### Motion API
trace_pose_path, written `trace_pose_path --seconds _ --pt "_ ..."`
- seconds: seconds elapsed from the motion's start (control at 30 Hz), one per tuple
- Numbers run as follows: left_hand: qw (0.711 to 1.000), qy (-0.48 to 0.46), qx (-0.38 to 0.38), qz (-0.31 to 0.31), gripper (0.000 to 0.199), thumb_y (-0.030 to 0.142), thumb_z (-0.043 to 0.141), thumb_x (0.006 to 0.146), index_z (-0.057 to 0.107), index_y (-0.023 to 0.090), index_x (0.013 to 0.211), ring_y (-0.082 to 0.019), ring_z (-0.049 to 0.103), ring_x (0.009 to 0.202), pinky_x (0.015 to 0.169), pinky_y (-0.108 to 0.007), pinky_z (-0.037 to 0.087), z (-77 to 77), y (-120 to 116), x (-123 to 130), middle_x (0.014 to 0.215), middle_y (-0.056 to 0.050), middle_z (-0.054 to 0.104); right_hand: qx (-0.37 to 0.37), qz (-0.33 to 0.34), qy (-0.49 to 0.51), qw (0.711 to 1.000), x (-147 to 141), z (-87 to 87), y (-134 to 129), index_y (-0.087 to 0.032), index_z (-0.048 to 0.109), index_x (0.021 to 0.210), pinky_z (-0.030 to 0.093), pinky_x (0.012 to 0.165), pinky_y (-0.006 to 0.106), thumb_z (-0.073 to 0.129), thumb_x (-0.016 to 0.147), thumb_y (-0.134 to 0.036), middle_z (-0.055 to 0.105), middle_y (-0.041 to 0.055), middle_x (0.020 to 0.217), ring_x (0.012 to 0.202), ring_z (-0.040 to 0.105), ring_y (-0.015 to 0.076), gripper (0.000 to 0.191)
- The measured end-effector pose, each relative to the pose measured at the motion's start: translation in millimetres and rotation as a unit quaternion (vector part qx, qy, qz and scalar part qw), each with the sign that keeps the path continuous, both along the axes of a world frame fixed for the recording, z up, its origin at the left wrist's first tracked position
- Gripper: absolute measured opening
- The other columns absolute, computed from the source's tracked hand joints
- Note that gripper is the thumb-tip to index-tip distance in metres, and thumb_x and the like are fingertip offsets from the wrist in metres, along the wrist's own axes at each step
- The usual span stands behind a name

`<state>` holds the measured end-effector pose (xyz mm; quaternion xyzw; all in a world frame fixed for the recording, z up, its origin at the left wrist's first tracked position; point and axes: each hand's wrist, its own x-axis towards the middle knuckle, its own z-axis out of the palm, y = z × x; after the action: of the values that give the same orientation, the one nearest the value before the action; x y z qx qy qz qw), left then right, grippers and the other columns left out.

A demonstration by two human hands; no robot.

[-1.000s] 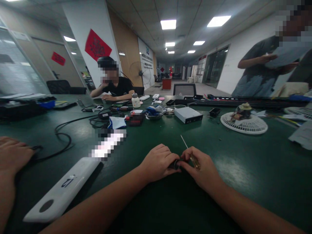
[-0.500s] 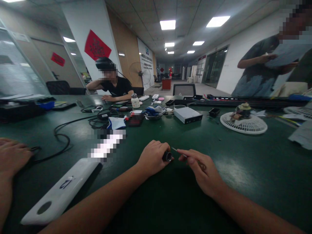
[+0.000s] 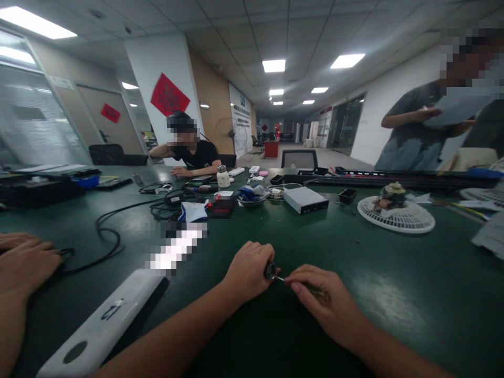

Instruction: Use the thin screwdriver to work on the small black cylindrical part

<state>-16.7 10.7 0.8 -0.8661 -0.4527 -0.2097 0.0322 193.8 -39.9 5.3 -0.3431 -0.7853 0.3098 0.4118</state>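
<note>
Amber-handled screwdriver (image 3: 280, 279) in the right hand (image 3: 319, 300): thumb and forefinger pinch low along the thin metal shaft, the handle mostly hidden in the palm. Left hand (image 3: 249, 270) is curled around a small dark cylindrical part (image 3: 270, 271), fingers over the top, its round end turned toward the tool. Part is held just above or against the bench (image 3: 307, 247), near the middle of the view; which of the two, cannot tell.

Contact: tip appears to meet the lower edge of the round end. Whether it sits inside a slot or only against the rim is too small to make out.

Technique, my judgement: clamp the part firmly, steadying the left wrist on the bench so the work does not roll. Keep the pinch near the tip for fine placing; seat the blade fully before applying turn or pry, and add force gradually. Left fingertips lie close by the rim, so a slip could jab them; keep them behind the end face.

Surroundings: white device (image 3: 106, 320) beside the left forearm; silver box (image 3: 306, 199) and white fan grille (image 3: 397, 223) beyond, well apart from the hands.
</note>
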Motion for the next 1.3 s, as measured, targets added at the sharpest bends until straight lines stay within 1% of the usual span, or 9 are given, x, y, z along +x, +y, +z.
trace_pose_path --seconds 0.07,0.27,0.4,0.5,0.7,0.87,1.07,1.23,1.3 --pt "1.0 -0.004 -0.002 0.003 0.018 0.03 0.066 0.081 0.051 0.02 0.085 -0.019 0.053 0.077 0.069 -0.032 0.037 1.0 -0.6 -0.2 0.083 -0.002 0.061 -0.001 0.002 -0.011 1.0 0.6 -0.4 0.0 -0.022 0.073 0.094 0.051 0.079 0.03 0.054 0.096 -0.023 0.071 0.0039 0.094 0.087 0.067 0.0179 0.019" --pt "1.0 0.003 -0.008 -0.012 0.016 0.027 0.065 0.081 0.051 0.021 0.085 -0.019 0.053 0.077 0.068 -0.032 0.036 2.9 -0.3 -0.8 0.083 -0.001 0.061 0.015 -0.066 -0.01 0.998 2.2 -4.5 3.2 -0.021 0.073 0.091 0.05 0.076 0.03 0.051 0.098 -0.025 0.071 0.0044 0.09 0.084 0.066 0.0183 0.023" --pt "1.0 0.006 -0.011 -0.02 0.015 0.026 0.064 0.082 0.051 0.02 0.085 -0.018 0.053 0.077 0.068 -0.031 0.036 2.4 0.0 -1.3 0.083 -0.001 0.062 0.007 -0.026 0.003 1.0 0.9 -2.5 2.6 -0.022 0.073 0.097 0.049 0.077 0.027 0.052 0.098 -0.024 0.071 0.0033 0.096 0.087 0.066 0.0164 0.02" --pt "1.0 0.005 -0.023 -0.005 0.015 0.028 0.064 0.082 0.051 0.021 0.086 -0.018 0.053 0.073 0.065 -0.03 0.034 1.9 -0.8 -1.1 0.08 0.0 0.062 0.004 -0.004 -0.014 1.0 1.4 -2.5 1.9 -0.021 0.072 0.092 0.049 0.076 0.027 0.053 0.097 -0.025 0.07 0.0036 0.094 0.086 0.066 0.0168 0.021" --pt "1.0 0.003 -0.015 -0.015 0.015 0.025 0.064 0.081 0.051 0.021 0.086 -0.017 0.053 0.071 0.064 -0.03 0.033 1.3 -1.2 -0.5 0.078 0.002 0.061 0.022 -0.058 0.003 0.998 4.0 -4.2 1.3 -0.019 0.072 0.092 0.049 0.074 0.027 0.05 0.098 -0.024 0.07 0.0037 0.089 0.083 0.066 0.0162 0.023" --pt "1.0 0.006 -0.005 -0.02 0.015 0.023 0.064 0.08 0.051 0.021 0.087 -0.017 0.052 0.07 0.064 -0.03 0.033 1.2 -1.1 -0.6 0.078 0.002 0.061 0.026 0.003 -0.012 1.0 2.5 -1.6 -1.1 -0.02 0.072 0.093 0.049 0.075 0.026 0.051 0.097 -0.022 0.07 0.0031 0.093 0.084 0.065 0.0152 0.021" --pt "0.999 0.013 -0.005 -0.032 0.014 0.022 0.062 0.08 0.05 0.021 0.087 -0.017 0.052 0.07 0.065 -0.03 0.033 1.3 -0.2 0.3 0.08 0.001 0.062 0.045 -0.058 -0.008 0.997 5.7 -3.4 0.4 -0.019 0.071 0.09 0.049 0.071 0.027 0.05 0.098 -0.022 0.069 0.0026 0.085 0.078 0.065 0.0151 0.023" --pt "0.999 0.009 -0.002 -0.031 0.014 0.022 0.062 0.081 0.05 0.021 0.087 -0.017 0.052 0.069 0.064 -0.03 0.032 1.5 -0.5 0.1 0.079 0.001 0.062 0.036 0.004 -0.011 0.999 2.4 -0.1 -2.0 -0.019 0.071 0.093 0.05 0.075 0.027 0.05 0.097 -0.02 0.07 0.0035 0.092 0.084 0.066 0.0153 0.021" --pt "0.999 0.008 -0.001 -0.032 0.014 0.021 0.062 0.081 0.05 0.021 0.087 -0.017 0.052 0.069 0.064 -0.03 0.032 1.5 -0.6 -0.2 0.079 0.001 0.062 0.036 0.005 -0.022 0.999 2.0 -0.4 -1.9 -0.019 0.072 0.092 0.05 0.074 0.028 0.05 0.097 -0.02 0.07 0.0032 0.09 0.082 0.066 0.0154 0.022"
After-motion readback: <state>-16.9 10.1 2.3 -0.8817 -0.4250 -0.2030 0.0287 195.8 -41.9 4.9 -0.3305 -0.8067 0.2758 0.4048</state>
